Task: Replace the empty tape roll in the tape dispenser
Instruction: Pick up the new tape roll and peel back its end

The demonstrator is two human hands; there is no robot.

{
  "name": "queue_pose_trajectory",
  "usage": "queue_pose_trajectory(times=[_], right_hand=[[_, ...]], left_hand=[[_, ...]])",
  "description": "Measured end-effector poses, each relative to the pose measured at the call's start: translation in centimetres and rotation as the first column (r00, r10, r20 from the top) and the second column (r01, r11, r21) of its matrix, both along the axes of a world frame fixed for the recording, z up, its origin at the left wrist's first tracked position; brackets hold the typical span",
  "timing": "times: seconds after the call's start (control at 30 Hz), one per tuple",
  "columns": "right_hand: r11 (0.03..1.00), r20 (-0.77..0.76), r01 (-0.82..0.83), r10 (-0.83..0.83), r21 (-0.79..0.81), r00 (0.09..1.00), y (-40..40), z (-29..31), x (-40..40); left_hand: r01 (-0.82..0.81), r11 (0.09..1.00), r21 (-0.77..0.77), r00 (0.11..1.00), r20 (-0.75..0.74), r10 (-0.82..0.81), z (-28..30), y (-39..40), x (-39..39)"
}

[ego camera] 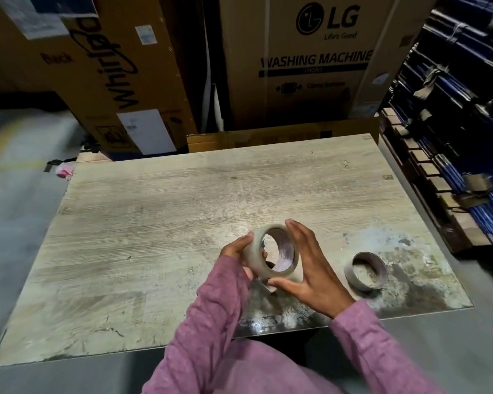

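1. New roll: full clear packing-tape roll with brown cardboard core (273, 253), held on edge above the table, bore facing roughly 4 o'clock
2. Left hand (236, 253) grips the roll's outer face at its 9 o'clock side, fingers curled round it; something small and dark shows inside the bore near the fingers, can't tell what
3. Right hand (310, 268) holds the roll's 3 o'clock side: fingers spread over the top, thumb under the bottom edge
4. Old roll: bare brown cardboard tape core (366, 271) lies on the worn grey wood-grain tabletop (154, 223), at 3 o'clock of the hands, near but not touching
5. Dispenser: not clearly visible; may be hidden behind the left hand and the roll, can't confirm
6. Step, my read: empty core already out, new roll being lined up for loading
7. Next needs: bore square to the spindle, tape unwinding the right way, free end found and fed toward the blade
8. Background at 12 o'clock: large cardboard appliance boxes (310, 66)
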State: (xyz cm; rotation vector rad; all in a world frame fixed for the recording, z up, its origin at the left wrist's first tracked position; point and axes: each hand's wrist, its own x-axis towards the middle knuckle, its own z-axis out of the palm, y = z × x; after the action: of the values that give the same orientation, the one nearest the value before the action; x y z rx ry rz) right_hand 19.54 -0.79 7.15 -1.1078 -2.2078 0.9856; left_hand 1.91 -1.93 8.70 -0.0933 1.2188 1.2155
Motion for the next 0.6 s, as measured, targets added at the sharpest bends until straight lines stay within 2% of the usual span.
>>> queue_pose_trajectory(times=[0.07,0.2,0.33,0.43,0.53,0.6], right_hand=[[0.988,-0.073,0.076,-0.087,-0.136,0.994,-0.4,-0.1,-0.1],[0.928,-0.219,0.101,-0.189,-0.358,0.957,-1.2,-0.1,-0.7],[0.912,-0.265,0.093,-0.212,-0.399,0.941,-1.7,0.0,-1.8],[0.922,-0.283,0.131,-0.244,-0.364,0.927,-1.7,0.4,-2.2],[0.939,-0.307,0.136,-0.236,-0.315,0.922,-1.6,0.5,-2.2],[0.949,-0.304,0.127,-0.216,-0.287,0.928,-1.5,0.5,-1.9]], left_hand=[[-0.086,0.996,-0.011,0.988,0.126,0.087,0.0,-0.2,-0.3],[-0.233,0.972,0.016,0.943,0.249,0.222,0.1,-0.5,-0.2],[-0.248,0.969,0.021,0.924,0.304,0.23,0.1,-1.1,0.3],[-0.237,0.971,0.01,0.927,0.302,0.223,0.3,-1.2,0.4],[-0.158,0.986,0.054,0.977,0.152,0.148,0.3,-1.5,0.1],[-0.077,0.99,0.116,0.986,-0.135,0.093,-0.4,-1.7,-0.2]])
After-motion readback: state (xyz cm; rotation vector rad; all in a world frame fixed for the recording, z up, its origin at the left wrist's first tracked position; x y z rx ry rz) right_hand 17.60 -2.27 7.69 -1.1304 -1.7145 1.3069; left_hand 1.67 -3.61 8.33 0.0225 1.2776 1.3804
